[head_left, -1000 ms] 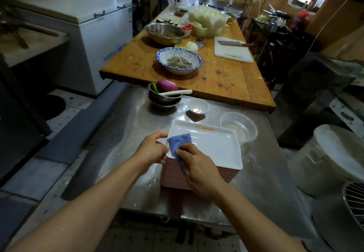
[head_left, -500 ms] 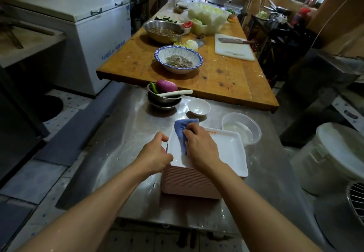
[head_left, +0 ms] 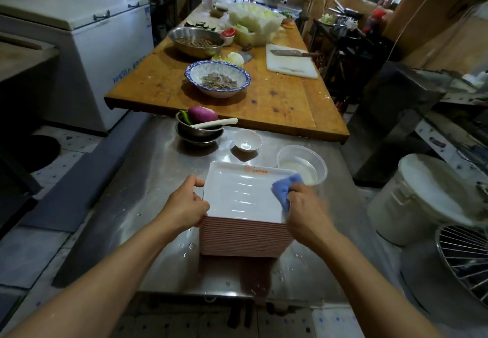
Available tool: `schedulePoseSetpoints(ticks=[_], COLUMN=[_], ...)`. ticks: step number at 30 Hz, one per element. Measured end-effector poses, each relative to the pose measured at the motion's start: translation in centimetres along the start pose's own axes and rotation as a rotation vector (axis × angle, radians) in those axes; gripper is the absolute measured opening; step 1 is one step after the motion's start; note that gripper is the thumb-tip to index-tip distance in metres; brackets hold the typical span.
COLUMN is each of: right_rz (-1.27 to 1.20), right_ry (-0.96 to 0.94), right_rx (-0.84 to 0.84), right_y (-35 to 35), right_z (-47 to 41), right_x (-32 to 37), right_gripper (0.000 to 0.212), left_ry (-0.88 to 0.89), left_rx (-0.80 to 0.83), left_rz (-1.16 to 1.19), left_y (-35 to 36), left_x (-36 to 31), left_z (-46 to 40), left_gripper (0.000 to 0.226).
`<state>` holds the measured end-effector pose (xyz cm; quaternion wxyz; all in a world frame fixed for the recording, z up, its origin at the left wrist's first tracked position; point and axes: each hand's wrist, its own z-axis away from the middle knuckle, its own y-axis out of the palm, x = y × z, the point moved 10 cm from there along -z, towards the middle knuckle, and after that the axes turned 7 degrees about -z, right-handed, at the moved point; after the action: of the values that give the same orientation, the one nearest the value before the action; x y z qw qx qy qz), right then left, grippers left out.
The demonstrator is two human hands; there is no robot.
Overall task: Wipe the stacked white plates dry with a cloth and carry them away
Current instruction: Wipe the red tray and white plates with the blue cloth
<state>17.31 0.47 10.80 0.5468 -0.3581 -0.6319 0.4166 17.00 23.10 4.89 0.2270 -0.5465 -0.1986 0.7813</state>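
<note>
1. On the steel tabletop point(head_left: 148, 179), just beyond the stack, sit a small white dish point(head_left: 247, 140), a clear plastic tub point(head_left: 301, 164) and nested metal bowls point(head_left: 199, 131) holding a purple onion point(head_left: 202, 113).
2. Behind them a wooden worktop point(head_left: 277, 99) carries a blue-rimmed bowl point(head_left: 217, 78) and a cutting board point(head_left: 291, 64) with a cleaver point(head_left: 287, 52).
3. At right stand a white bucket point(head_left: 422, 200) and a wire rack point(head_left: 464, 258).
4. The stacked white plates point(head_left: 243, 197) rest on the tabletop between both hands.
5. The left hand point(head_left: 186, 204) curls over the stack's left edge, gripping it.
6. The right hand point(head_left: 306, 208) clutches a blue cloth point(head_left: 285, 187) against the top plate's right rim; the cloth looks bunched, though blur hides detail.
</note>
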Motion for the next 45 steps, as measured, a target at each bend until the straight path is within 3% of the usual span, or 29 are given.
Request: schedulePoseSetpoints(ticks=[3, 10, 18, 24, 28, 32, 38, 41, 45], right_rz=[-0.045, -0.229, -0.303, -0.182, 0.007, 0.143, 0.186, -0.166, -0.513], right_ry=[-0.037, -0.254, -0.315, -0.355, -0.321, -0.250, -0.236, -0.160, 0.148], right_rx=[0.103, 0.185, 0.188, 0.123, 0.027, -0.064, -0.019, -0.130, -0.199], right_y=[1.7, 5.7, 6.3, 5.7, 3.5, 0.6, -1.0, -3.6, -4.3], right_z=[1.8, 0.7, 1.4, 2.3, 3.4, 4.8, 4.6, 5.0, 6.3], right_x=[1.7, 10.5, 10.6, 9.3, 4.9, 0.4, -1.1, -2.4, -6.4], right_gripper=[0.019, 0.032, 0.037, 0.029, 0.021, 0.027, 0.025, 0.019, 0.014], left_ry=[-0.014, -0.025, -0.034, -0.004, 0.022, 0.053, 0.073, 0.252, 0.695], left_rx=[0.034, 0.063, 0.047, -0.084, -0.198, -0.243, -0.344, -0.505, -0.423], left_rz=[0.082, 0.271, 0.325, 0.159, -0.074, -0.179, -0.329, -0.621, -0.834], left_y=[0.1, 0.1, 0.4, -0.2, -0.8, -0.8, -1.4, -1.0, 4.1], left_x=[0.2, 0.4, 0.8, 0.0, -0.9, -1.4, -2.0, -5.0, -10.5], left_z=[0.2, 0.8, 0.9, 1.3, 1.5, 1.7, 2.4, 4.6, 7.2], left_gripper=[0.041, 0.042, 0.037, 0.042, 0.043, 0.047, 0.042, 0.035, 0.033])
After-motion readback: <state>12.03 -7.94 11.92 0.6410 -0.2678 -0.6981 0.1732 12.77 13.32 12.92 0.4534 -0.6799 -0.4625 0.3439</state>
